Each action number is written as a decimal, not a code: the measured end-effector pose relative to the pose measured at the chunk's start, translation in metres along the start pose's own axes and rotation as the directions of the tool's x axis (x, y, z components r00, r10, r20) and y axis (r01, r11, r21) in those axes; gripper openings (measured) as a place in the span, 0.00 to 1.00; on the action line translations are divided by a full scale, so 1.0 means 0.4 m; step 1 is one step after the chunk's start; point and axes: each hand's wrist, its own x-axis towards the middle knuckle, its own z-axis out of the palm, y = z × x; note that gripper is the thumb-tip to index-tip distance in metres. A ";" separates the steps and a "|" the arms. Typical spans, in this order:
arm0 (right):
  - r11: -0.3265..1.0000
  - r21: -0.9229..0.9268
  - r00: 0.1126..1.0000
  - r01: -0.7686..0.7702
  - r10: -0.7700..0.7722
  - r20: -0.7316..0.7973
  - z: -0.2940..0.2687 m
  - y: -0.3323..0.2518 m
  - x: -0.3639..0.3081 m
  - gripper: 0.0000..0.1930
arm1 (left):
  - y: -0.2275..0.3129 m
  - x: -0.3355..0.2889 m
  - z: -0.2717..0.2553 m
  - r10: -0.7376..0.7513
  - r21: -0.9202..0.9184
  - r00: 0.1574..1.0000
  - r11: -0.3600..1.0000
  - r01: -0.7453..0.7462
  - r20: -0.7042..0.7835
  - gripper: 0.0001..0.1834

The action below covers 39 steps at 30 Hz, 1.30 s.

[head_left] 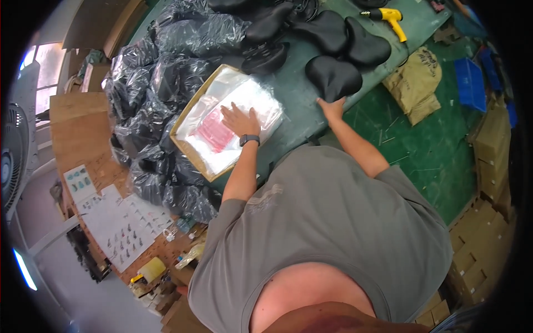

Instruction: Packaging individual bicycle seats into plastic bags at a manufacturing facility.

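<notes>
My left hand [240, 120] lies with fingers spread on a stack of clear plastic bags [265, 104], beside a patch of red print on them. The bags fill a shallow cardboard box [195, 159] on the green-topped table. At the table's edge, my right hand [333, 110] grips the narrow nose of a black bicycle saddle [333, 74], its thumb on the left side. The saddle's wide end points away from me. More black saddles [367, 44] lie just behind it.
Saddles wrapped in clear plastic [145, 105] are heaped left of the box. A yellow heat gun [392, 20] lies at the far right of the table. On the floor are a tan sack [417, 83], a blue crate [470, 84] and cardboard boxes [477, 250].
</notes>
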 end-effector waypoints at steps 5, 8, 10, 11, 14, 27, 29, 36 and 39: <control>0.995 0.052 0.986 -0.085 0.076 0.151 -0.060 -0.063 -0.038 0.65 | -0.125 -0.080 0.040 -0.003 0.125 0.993 0.992 -0.011 0.118 0.43; 0.942 0.317 0.930 -0.108 -0.017 0.367 -0.168 -0.043 -0.017 0.44 | -0.226 -0.050 0.006 -0.195 0.309 0.973 0.940 0.148 0.126 0.42; 0.752 0.458 0.719 -0.474 0.031 0.694 -0.272 -0.026 -0.001 0.23 | -0.268 -0.021 -0.025 -0.287 0.368 0.954 0.899 0.238 0.084 0.40; 0.552 0.451 0.513 -0.701 -0.049 0.857 -0.327 0.008 0.008 0.26 | -0.262 0.005 -0.037 -0.329 0.368 0.941 0.887 0.278 0.080 0.39; 0.161 0.287 0.238 -0.944 -0.269 0.933 -0.462 -0.013 -0.095 0.35 | -0.193 0.079 -0.076 -0.125 0.451 0.992 0.886 0.105 0.013 0.34; 0.751 0.318 0.612 -0.579 0.142 0.778 -0.347 0.026 -0.034 0.23 | 0.031 0.185 0.093 -0.321 -0.271 0.921 0.886 0.375 0.223 0.19; 0.937 0.128 0.666 -0.325 0.131 0.734 -0.343 -0.025 -0.041 0.24 | 0.005 0.153 0.089 -0.239 -0.353 0.948 0.886 0.302 0.212 0.18; 0.726 0.391 0.472 -0.566 -0.103 0.875 -0.288 -0.128 -0.113 0.22 | 0.029 -0.042 -0.113 -0.044 -0.478 0.999 0.877 0.036 -0.005 0.11; 0.717 0.465 0.317 -0.520 -0.343 0.884 -0.305 -0.275 -0.237 0.23 | 0.070 -0.125 -0.266 0.070 -0.427 0.996 0.900 -0.083 -0.047 0.08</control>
